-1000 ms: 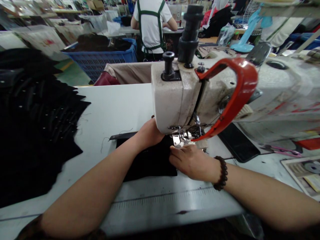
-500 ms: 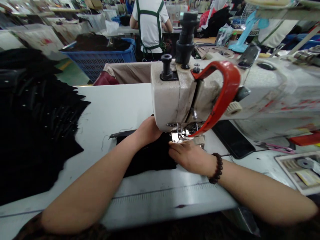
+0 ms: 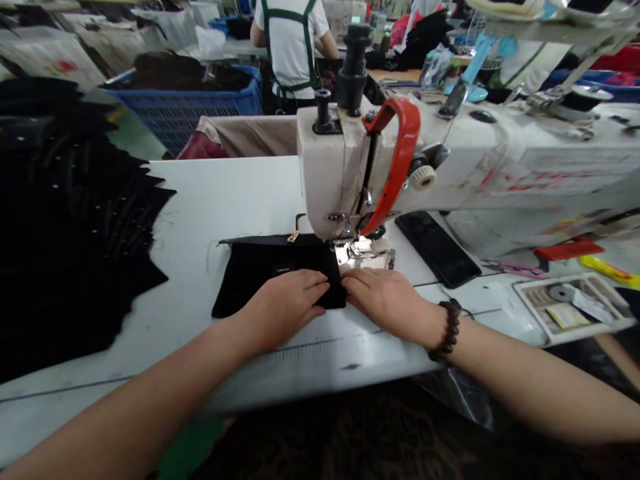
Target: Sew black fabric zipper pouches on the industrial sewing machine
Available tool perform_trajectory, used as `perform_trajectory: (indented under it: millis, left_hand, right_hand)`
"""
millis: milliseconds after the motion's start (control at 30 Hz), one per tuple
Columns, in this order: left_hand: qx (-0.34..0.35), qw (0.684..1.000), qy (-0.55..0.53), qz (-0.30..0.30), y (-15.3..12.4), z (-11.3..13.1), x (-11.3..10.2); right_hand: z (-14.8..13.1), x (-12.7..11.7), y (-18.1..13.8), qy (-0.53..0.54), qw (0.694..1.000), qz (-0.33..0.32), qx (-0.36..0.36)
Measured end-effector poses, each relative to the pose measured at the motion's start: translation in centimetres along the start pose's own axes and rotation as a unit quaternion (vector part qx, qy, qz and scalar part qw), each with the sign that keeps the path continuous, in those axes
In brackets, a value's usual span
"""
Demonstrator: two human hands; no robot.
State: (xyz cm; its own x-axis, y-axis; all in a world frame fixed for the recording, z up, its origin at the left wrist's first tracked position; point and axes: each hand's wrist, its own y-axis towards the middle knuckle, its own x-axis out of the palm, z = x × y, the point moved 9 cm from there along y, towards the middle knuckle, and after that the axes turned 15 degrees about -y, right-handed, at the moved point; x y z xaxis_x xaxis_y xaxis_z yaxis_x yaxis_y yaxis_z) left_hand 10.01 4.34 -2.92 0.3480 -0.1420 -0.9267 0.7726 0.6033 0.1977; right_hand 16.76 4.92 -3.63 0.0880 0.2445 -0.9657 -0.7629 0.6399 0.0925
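A small black fabric piece (image 3: 273, 273) is laid flat on the white tabletop (image 3: 225, 200), directly in front of the sewing machine (image 3: 345, 173), with its far right corner drawn up to the presser foot (image 3: 357, 250). The left hand (image 3: 285, 307) is pressed palm-down on the near right part of the fabric, its fingers (image 3: 313, 283) extended and held close together, flat on the cloth; nothing is pinched. The right hand (image 3: 387, 300) is laid just to the right of it, in front of the presser foot, fingers likewise extended and close together, their tips seemingly touching the fabric's right edge, though the contact is hard to make out. A dark beaded bracelet (image 3: 447, 330) is worn on the right wrist.

A red guard (image 3: 397, 163) is seen on the front of the sewing machine. To the right of the machine's head, a black phone (image 3: 437, 248) is lying on the tabletop, and further right a shallow tray (image 3: 575, 307) of small items is set, with pink-handled snips (image 3: 515, 268) between the two. Far to the left of the machine, a large heap of black garments (image 3: 65, 227) is spread over the tabletop. Behind the machine, a blue basket (image 3: 190, 110) is placed, and a person in a white shirt with green straps (image 3: 290, 47) is standing with the back turned.
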Motion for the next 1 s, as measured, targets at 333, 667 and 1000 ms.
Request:
perform_trajectory:
  millis: [333, 667, 1000]
  left_hand:
    - [0.118, 0.99, 0.031, 0.074, -1.2, 2.0, -0.7]
    - [0.102, 0.992, 0.017, 0.071, -1.0, 1.4, -0.8]
    - [0.07, 0.991, 0.042, 0.109, -0.5, 2.1, -0.7]
  right_hand:
    - [-1.9, -1.2, -3.4, 0.006, 0.993, 0.114, -0.01]
    - [-1.9, -0.2, -2.6, -0.001, 0.998, 0.062, -0.001]
    - [-1.9, 0.1, -2.4, 0.054, 0.997, 0.053, 0.007]
